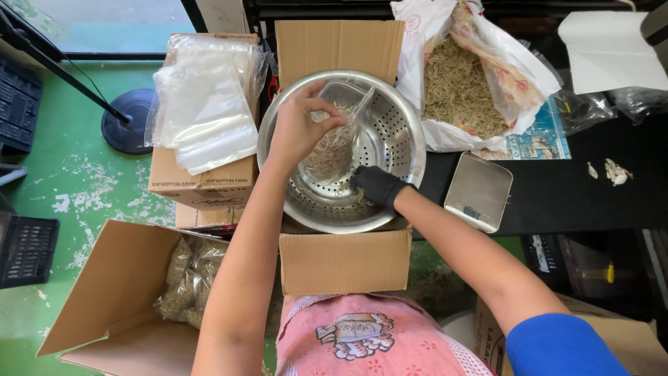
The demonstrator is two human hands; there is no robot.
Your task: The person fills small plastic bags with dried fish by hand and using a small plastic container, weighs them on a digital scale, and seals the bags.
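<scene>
Left arm: your bare forearm runs up from the lower left, wrist bent inward.
Left hand: bare, held raised, fingers pinched together at the tips.
Right arm: your forearm comes in from the lower right under a blue sleeve.
Right hand: black-gloved, lower than the left, fingers curled downward.

Silver perforated colander, tan dried bits in my clear bag. Black glove on my right hand, left hand bare. Pink apron, green floor, black counter.
</scene>
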